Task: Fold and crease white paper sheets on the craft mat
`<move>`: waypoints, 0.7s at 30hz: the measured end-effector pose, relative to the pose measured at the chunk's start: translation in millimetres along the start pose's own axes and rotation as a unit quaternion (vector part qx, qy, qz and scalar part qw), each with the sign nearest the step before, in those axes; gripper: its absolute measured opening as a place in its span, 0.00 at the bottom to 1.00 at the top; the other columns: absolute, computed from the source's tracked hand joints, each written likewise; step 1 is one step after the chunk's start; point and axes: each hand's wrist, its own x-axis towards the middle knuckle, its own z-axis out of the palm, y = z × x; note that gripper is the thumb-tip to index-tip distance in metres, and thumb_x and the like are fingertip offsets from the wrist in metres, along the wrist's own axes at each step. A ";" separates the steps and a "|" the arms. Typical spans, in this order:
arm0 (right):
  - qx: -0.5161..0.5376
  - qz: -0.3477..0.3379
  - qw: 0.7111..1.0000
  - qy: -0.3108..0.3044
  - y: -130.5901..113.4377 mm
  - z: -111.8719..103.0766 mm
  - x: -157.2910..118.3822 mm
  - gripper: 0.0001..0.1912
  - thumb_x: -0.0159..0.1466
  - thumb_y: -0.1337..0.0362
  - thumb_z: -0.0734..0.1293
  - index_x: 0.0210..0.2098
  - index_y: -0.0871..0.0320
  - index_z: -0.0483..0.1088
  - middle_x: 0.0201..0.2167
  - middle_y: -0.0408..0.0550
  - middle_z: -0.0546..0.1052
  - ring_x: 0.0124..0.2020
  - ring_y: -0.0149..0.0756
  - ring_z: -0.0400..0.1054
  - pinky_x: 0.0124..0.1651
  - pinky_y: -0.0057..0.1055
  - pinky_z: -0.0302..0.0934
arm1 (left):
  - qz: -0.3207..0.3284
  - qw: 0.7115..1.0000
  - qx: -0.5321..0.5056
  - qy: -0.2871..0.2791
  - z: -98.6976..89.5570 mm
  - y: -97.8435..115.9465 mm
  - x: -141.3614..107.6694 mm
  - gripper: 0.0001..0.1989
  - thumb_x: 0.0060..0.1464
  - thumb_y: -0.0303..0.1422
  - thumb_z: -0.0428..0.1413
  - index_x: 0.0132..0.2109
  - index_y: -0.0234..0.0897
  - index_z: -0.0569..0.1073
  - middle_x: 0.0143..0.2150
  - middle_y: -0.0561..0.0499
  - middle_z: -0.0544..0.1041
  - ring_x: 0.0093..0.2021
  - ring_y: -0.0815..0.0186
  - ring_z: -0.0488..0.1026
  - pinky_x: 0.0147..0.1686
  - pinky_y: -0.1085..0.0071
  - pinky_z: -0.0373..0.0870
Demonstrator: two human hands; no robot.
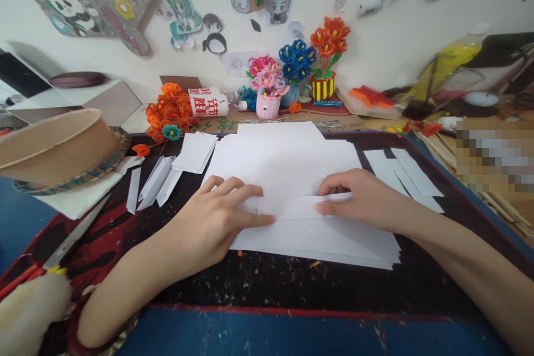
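A narrow white paper strip [294, 207] lies across a stack of white paper sheets [287, 161]. My left hand [227, 208] rests on the strip's left end, its thumb and index finger stretched along the two long edges. At the right end, my right hand [352, 197] pinches the strip between thumb and curled fingers. Several folded paper pieces [156, 183] and some flat paper pieces [195, 153] lie left of the stack. To the right are several cut paper strips [403, 178].
Scissors [77, 233] lie on the dark mat [292, 283] at the left, near a round tan container [58, 139]. Orange flowers [169, 108], a bottle [212, 103] and a pink flower pot [267, 105] line the back. Wooden sticks [496, 200] lie at the right.
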 end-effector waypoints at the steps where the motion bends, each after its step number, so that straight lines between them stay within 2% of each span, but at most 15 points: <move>1: -0.002 0.000 1.000 -0.001 -0.2 -0.2 0.2 0.06 0.54 0.59 0.68 0.27 0.54 0.75 0.33 0.44 0.79 0.37 0.40 0.71 0.41 0.35 0.62 | 0.001 1.000 0.003 0.001 0.0 0.8 0.1 0.28 0.52 0.19 0.49 0.54 0.55 0.72 0.57 0.51 0.69 0.53 0.57 0.66 0.45 0.61 0.59; 7: -0.019 -0.001 1.000 -0.001 -0.9 -0.2 0.0 0.06 0.54 0.59 0.69 0.28 0.54 0.74 0.32 0.43 0.78 0.36 0.39 0.71 0.39 0.34 0.61 | 0.009 1.000 0.025 0.016 2.0 4.4 -0.1 0.25 0.52 0.21 0.50 0.53 0.51 0.72 0.56 0.47 0.70 0.53 0.54 0.65 0.48 0.55 0.58; 11: -0.013 -0.004 1.000 0.008 -0.6 0.8 -0.7 0.06 0.54 0.59 0.68 0.29 0.54 0.75 0.34 0.45 0.78 0.37 0.41 0.71 0.39 0.34 0.62 | 0.010 0.999 0.026 0.022 0.7 3.1 -0.9 0.24 0.54 0.21 0.48 0.51 0.51 0.74 0.56 0.49 0.71 0.54 0.55 0.65 0.48 0.55 0.58; 16: -0.015 -0.008 1.000 0.000 1.9 1.1 0.2 0.07 0.54 0.58 0.68 0.28 0.53 0.74 0.33 0.45 0.79 0.38 0.41 0.71 0.41 0.36 0.62 | 0.011 0.999 0.037 -0.002 -4.2 2.5 -2.1 0.25 0.51 0.20 0.50 0.52 0.51 0.73 0.58 0.50 0.70 0.55 0.54 0.64 0.48 0.55 0.59; 21: -0.015 -0.016 1.000 -0.001 3.5 1.3 0.6 0.08 0.55 0.56 0.68 0.28 0.53 0.74 0.33 0.45 0.79 0.36 0.42 0.71 0.41 0.37 0.63 | 0.009 0.999 0.033 0.002 -4.8 0.2 -8.2 0.25 0.51 0.20 0.50 0.51 0.50 0.74 0.59 0.51 0.69 0.57 0.53 0.63 0.51 0.55 0.60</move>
